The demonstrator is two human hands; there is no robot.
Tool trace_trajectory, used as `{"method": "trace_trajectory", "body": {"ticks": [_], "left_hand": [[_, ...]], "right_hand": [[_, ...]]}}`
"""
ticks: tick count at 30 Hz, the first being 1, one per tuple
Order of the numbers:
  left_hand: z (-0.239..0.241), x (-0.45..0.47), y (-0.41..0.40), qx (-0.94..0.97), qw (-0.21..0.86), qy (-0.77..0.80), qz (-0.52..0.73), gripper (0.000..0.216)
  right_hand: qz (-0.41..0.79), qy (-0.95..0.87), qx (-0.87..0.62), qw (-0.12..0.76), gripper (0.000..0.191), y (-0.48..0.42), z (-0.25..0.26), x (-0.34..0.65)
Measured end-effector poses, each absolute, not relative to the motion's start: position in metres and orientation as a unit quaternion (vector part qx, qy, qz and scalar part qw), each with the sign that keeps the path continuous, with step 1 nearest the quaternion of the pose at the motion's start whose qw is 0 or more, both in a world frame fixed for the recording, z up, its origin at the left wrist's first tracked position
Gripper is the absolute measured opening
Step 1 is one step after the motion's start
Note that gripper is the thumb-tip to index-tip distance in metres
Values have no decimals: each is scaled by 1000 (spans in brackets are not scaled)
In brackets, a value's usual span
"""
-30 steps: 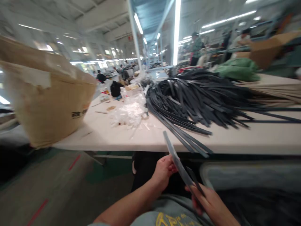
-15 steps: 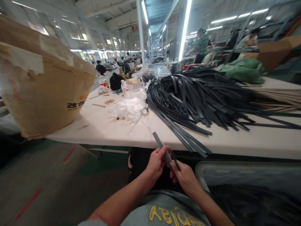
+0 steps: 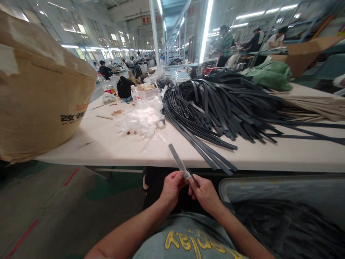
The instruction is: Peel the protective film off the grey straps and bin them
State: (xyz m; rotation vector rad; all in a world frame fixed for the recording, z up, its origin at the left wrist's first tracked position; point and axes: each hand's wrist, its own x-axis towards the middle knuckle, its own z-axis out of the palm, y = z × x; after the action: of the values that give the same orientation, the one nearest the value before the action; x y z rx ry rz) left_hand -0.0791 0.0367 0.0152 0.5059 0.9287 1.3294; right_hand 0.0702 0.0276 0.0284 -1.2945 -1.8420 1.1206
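A flat dark grey strap (image 3: 175,154) is held over the table's front edge, its free end pointing away and to the left. My right hand (image 3: 206,190) is closed around its near part, thumb on top. Fingers pinched together, my left hand (image 3: 171,187) grips the strap's left edge just ahead of the right thumb. A pale, crinkled patch (image 3: 186,174) shows on the strap between both hands; what it is I cannot tell. Beyond lies a big heap of similar dark straps (image 3: 215,104), several of their ends reaching toward me.
A large brown sack (image 3: 40,100) stands at left. On the pale table (image 3: 129,154) lie crumpled clear plastic (image 3: 142,117), a bottle (image 3: 134,93), a black bag (image 3: 125,87) and green cloth (image 3: 272,75). A grey bin (image 3: 258,185) with dark strips sits at lower right. People work farther back.
My view has shifted slightly, so the scene sits farther left. My left fingers have moved from on top of the strap to its left edge, and the pale patch now shows.
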Motion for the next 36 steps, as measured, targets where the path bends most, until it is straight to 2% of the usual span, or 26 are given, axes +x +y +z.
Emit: {"method": "trace_trajectory", "body": {"ticks": [2,8,13,19,24,30,36], "left_hand": [[14,-79,35,232,671,410,572,37],[33,-95,57,176,623,410,643,38],[30,-84,44,218,664,403,591,35],[37,-99,59,161,618,411,650,39],[32,-88,43,181,669,408,595,38],[41,-94,55,170,620,403,652,37],[30,-74,41,240,656,412,585,35]], "right_hand": [[421,-702,-486,307,41,28,27,70],[450,-690,-490,283,38,24,21,67],[432,-697,-484,304,41,26,23,66],[452,-694,-481,287,32,21,15,67],[442,-693,-482,302,37,22,17,67],[457,-688,-479,298,34,19,21,67],[434,-683,-498,309,46,29,25,77]]}}
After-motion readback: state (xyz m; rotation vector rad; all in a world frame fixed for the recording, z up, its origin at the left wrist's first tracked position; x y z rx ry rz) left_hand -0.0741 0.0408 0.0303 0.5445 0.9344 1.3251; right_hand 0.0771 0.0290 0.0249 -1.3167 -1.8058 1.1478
